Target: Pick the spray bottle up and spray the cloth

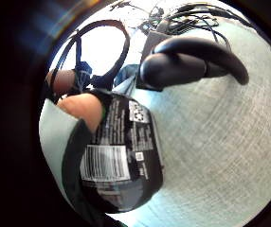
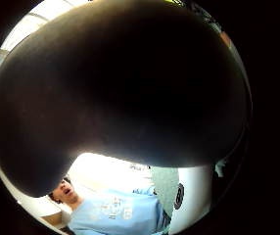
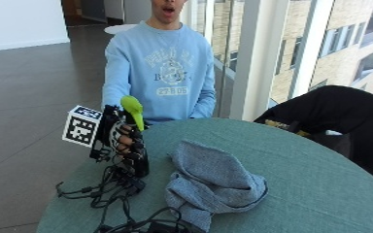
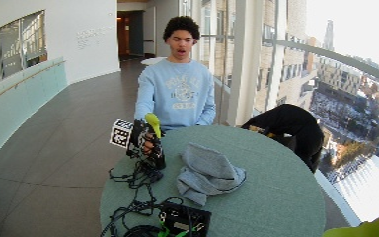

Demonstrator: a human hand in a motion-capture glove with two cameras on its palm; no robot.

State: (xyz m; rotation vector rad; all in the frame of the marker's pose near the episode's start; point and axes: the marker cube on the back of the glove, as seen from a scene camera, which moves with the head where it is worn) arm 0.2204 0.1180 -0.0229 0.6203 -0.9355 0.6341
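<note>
A black spray bottle (image 3: 140,158) with a lime-green spray head (image 3: 133,109) stands upright near the table's left edge. My gloved right hand (image 3: 123,138) grips its neck and body, fingers curled round it. In the little finger side palm view the bottle's labelled black body (image 1: 121,156) fills the space beside the palm, with a gloved finger (image 1: 192,61) curled above the table top. A dark rounded shape, too close to identify, blocks most of the thumb side palm view. A crumpled grey cloth (image 3: 213,182) lies on the table right of the bottle, apart from it.
The round table has a green cover (image 3: 315,194). Black cables (image 3: 112,191) trail from the hand toward the near edge, where a black box (image 4: 184,218) sits. A black jacket (image 3: 332,109) hangs over a chair at the far right.
</note>
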